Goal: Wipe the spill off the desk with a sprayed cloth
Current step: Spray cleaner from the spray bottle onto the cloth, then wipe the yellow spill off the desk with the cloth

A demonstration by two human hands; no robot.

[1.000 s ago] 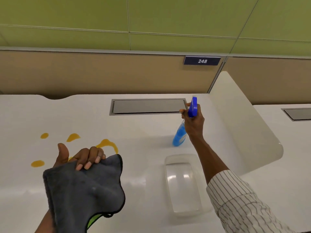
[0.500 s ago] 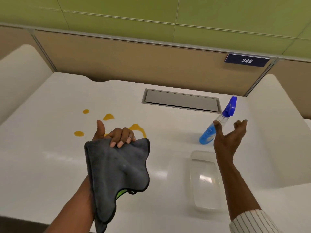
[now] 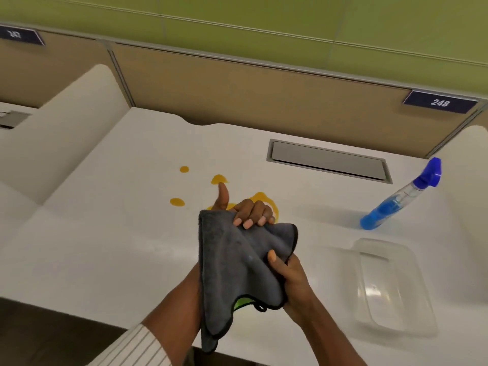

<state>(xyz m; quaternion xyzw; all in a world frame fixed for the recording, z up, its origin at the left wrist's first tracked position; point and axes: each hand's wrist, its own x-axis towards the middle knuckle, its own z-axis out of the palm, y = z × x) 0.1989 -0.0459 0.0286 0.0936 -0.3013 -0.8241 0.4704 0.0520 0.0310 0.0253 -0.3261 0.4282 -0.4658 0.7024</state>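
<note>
A: Where is the grey microfibre cloth [image 3: 237,262] held?

B: Above the near edge of the white worktop [image 3: 105,233], gripped at its top by the left hand [image 3: 248,211] and pinched at its right edge by the right hand [image 3: 290,281].

A: And the orange liquid spill [image 3: 219,178]?

B: Just beyond the left hand, spread leftward and farther. The left hand is judged nearer, so the cloth would be carried forward and down.

Left hand [image 3: 245,212] raised, thumb up, fingers curled closed; right hand [image 3: 293,283] apparently clenched below it.
</note>
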